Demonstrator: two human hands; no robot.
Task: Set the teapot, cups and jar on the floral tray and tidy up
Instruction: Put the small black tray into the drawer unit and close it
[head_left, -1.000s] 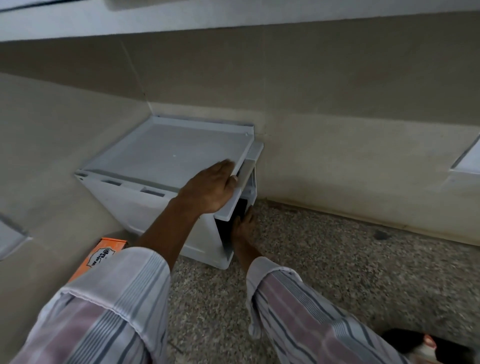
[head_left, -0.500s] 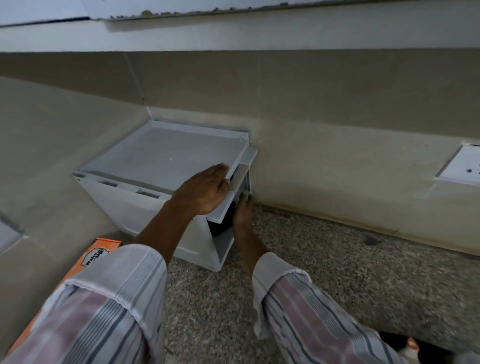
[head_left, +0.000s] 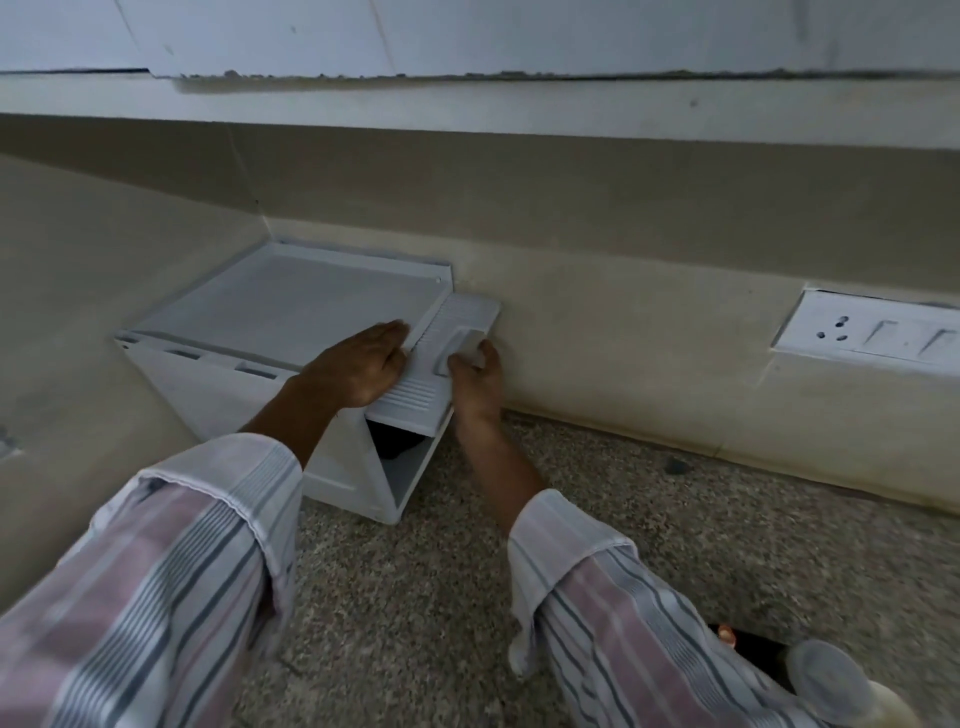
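A white plastic storage box stands in the corner of the speckled stone counter. My left hand lies flat on the box's top near its right edge and holds nothing. My right hand grips the handle of the box's ribbed side flap, which is lifted almost level. Under the flap the opening shows something dark inside. A jar with a clear lid sits at the bottom right corner of the view. No teapot, cups or floral tray are in sight.
Beige tiled walls close in behind and to the left of the box. A white socket plate is on the back wall to the right. A dark object with an orange bit lies beside the jar.
My right hand came out of the box's side opening and took the flap's handle, lifting the flap from hanging to almost level. The left hand stayed on the top.
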